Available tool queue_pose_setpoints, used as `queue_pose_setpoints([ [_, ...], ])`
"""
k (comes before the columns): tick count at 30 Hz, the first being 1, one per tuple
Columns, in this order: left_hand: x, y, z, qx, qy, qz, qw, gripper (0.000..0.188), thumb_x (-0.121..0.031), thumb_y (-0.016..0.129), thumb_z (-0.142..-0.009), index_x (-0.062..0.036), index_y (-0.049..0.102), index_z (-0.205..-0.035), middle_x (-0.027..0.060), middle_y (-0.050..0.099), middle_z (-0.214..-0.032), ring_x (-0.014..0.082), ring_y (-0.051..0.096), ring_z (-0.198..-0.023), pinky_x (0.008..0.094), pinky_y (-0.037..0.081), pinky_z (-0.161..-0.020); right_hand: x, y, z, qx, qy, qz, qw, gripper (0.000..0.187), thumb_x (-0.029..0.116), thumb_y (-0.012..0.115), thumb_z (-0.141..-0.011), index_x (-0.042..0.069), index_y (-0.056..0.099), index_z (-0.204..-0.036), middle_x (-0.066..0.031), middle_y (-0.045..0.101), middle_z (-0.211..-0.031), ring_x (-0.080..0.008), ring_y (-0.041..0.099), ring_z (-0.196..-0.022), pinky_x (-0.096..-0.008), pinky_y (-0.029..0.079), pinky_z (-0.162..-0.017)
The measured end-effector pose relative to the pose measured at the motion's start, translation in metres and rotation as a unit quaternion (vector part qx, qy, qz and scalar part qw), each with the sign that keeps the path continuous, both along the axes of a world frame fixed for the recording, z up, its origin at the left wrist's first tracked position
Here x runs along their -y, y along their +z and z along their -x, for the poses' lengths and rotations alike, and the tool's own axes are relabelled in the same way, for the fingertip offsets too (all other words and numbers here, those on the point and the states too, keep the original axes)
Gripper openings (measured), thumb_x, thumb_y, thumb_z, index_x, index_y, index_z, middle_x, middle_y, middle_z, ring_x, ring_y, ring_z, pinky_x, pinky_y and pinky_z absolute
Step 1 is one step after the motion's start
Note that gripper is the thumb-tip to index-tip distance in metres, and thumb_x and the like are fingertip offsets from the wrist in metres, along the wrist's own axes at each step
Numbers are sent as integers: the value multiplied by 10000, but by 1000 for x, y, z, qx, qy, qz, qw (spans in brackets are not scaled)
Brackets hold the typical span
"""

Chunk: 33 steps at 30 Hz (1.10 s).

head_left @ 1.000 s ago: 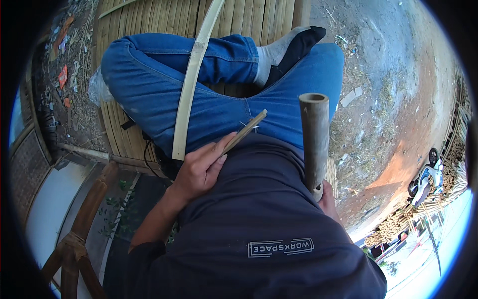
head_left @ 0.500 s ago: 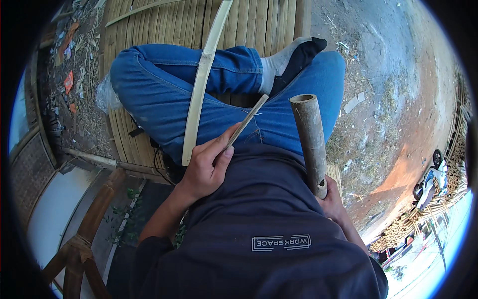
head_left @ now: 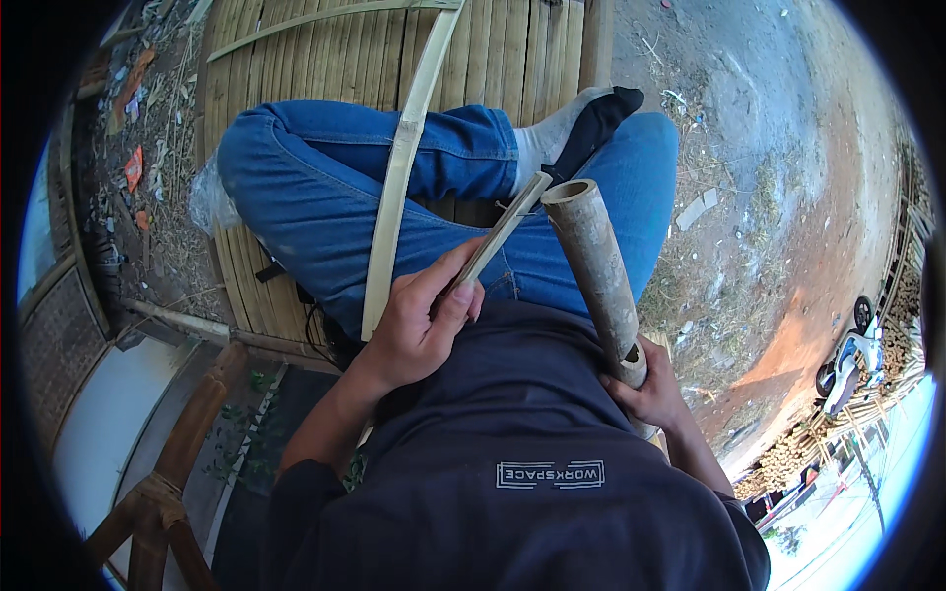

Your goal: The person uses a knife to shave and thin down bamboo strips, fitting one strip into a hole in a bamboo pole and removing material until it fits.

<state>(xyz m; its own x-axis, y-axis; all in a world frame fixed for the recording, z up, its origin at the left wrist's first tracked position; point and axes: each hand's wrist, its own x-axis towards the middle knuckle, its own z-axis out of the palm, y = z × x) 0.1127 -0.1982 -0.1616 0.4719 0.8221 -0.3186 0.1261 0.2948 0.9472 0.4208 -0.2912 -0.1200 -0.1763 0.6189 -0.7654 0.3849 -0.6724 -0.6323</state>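
My left hand (head_left: 424,320) is closed around thin bamboo strips (head_left: 506,227), pinched between thumb and fingers and slanting up to the right. Their upper end lies close beside the rim of a thick bamboo tube (head_left: 598,271); I cannot tell whether they touch. My right hand (head_left: 654,390) grips that tube near its lower end, by a cut notch in its side. The tube's open, hollow end points away from me. A long, flat bamboo slat (head_left: 402,167) lies across my left leg, just beyond my left hand.
I sit cross-legged on a slatted bamboo platform (head_left: 325,59), with another thin strip (head_left: 315,17) at its far side. A bamboo post frame (head_left: 158,492) stands at lower left. Dirt ground (head_left: 778,227) stretches to the right, with a parked motorbike (head_left: 849,364) and stacked poles.
The tube has tilted, its open end shifting left toward the strips. The strips have moved slightly right and up. More of my right hand shows around the tube's lower end.
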Motion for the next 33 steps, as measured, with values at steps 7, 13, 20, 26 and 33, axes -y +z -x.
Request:
queue_pose_setpoints([
  [7, -3, -2, -1, 20, 12, 33, 999, 445, -174, 452, -1067, 35, 438, -1459, 49, 586, -749, 64, 485, -570, 221, 406, -536, 0, -2, 0, 2, 8, 10, 1000, 417, 133, 748, -782, -17, 631, -1153, -133, 717, -964, -169, 667, -893, -335, 516, -854],
  [13, -2, -8, 0, 21, 9, 14, 1000, 470, -214, 430, -1079, 42, 418, -1472, 42, 577, -744, 52, 457, -569, 205, 378, -518, -3, 0, 3, 19, 17, 0, 1000, 385, 127, 749, -774, -20, 638, -1112, -143, 716, -917, -176, 680, -856, -336, 526, -823],
  [20, -3, -9, 0, 17, 7, 9, 1000, 467, -207, 432, -1077, 32, 424, -1478, 40, 570, -724, 55, 455, -565, 209, 381, -525, -8, 7, 6, 49, 26, 10, 998, 349, 103, 722, -761, -24, 646, -1076, -148, 715, -875, -178, 688, -818, -338, 533, -787],
  [26, -1, -11, -2, -15, 5, -13, 1000, 456, -197, 450, -1070, 35, 449, -1463, 24, 538, -700, 61, 446, -558, 221, 376, -515, -7, 13, 9, 68, 15, 21, 997, 324, 96, 687, -762, -32, 643, -1056, -162, 709, -848, -199, 699, -802, -342, 534, -767],
  [33, 2, -15, -5, -27, 10, -41, 999, 442, -170, 466, -1061, 41, 465, -1450, 19, 524, -684, 66, 461, -559, 230, 387, -516, 3, 12, 13, 77, 5, 5, 997, 308, 85, 678, -754, -45, 642, -1031, -173, 700, -803, -209, 703, -756, -340, 535, -728],
])
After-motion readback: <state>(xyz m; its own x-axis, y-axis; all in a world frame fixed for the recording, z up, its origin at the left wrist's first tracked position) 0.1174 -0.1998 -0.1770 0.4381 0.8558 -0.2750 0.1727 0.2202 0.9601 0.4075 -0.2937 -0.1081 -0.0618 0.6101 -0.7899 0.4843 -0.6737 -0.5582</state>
